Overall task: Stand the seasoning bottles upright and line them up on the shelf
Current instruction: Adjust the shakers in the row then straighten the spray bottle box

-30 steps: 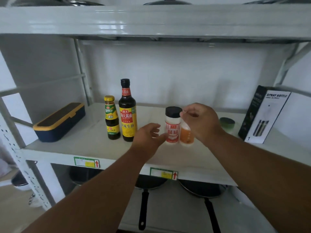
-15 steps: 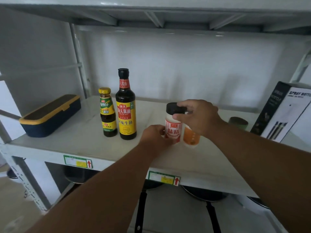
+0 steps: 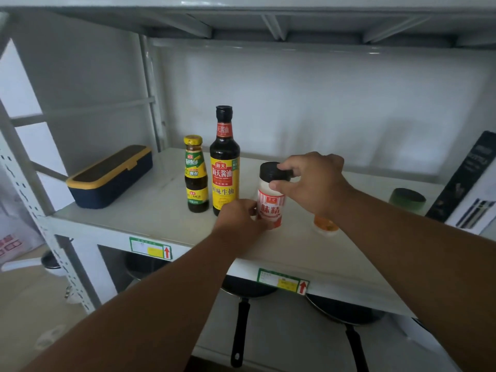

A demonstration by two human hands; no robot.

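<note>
On the white shelf (image 3: 150, 210) a small yellow-capped sauce bottle (image 3: 196, 174) and a tall dark soy sauce bottle (image 3: 225, 162) stand upright side by side. To their right stands a white seasoning jar (image 3: 269, 202) with a black lid and red label. My right hand (image 3: 311, 181) grips its lid from the right. My left hand (image 3: 239, 218) holds its base. A small orange bottle (image 3: 325, 224) is behind my right wrist, mostly hidden.
A navy box with a yellow rim (image 3: 110, 177) lies at the shelf's left. A green round tin (image 3: 407, 200) and a spray bottle carton (image 3: 472, 189) sit at the right. Frying pans (image 3: 241, 312) hang on the level below.
My left hand has closed on the jar's base. My right hand has shifted from the orange bottle to the jar's lid. The jar now stands apart from the orange bottle, closer to the soy sauce.
</note>
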